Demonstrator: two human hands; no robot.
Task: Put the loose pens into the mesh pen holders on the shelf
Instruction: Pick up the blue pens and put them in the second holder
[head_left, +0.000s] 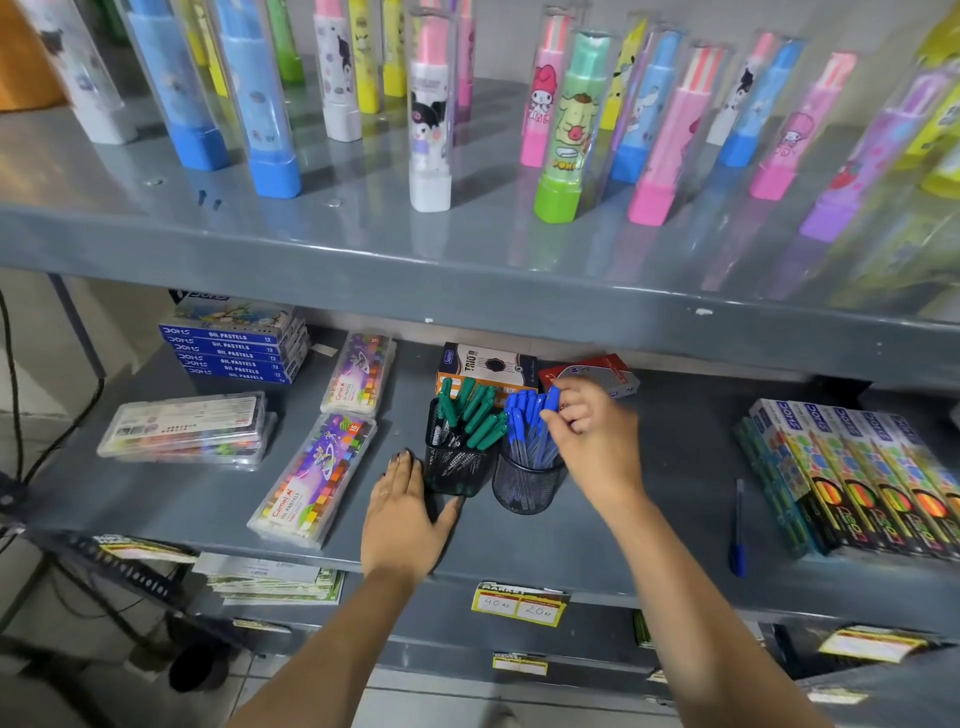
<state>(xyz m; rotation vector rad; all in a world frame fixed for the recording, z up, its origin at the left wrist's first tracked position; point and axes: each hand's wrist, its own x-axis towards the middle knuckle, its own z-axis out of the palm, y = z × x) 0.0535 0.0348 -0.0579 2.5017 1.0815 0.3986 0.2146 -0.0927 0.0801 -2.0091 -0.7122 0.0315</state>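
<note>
Right hand pinches blue pen at cap, over right holder. Left hand flat, fingers together, braces left holder. Lower pen straight, release late. One loose pen waits right.

Green pens and blue pens upright in mesh holders, loose blue pen flat

Left hand is lying flat, palm down, fingers spread, at frame centre. Right hand is reaching forward just right of it, fingers curled, pinching.
</note>
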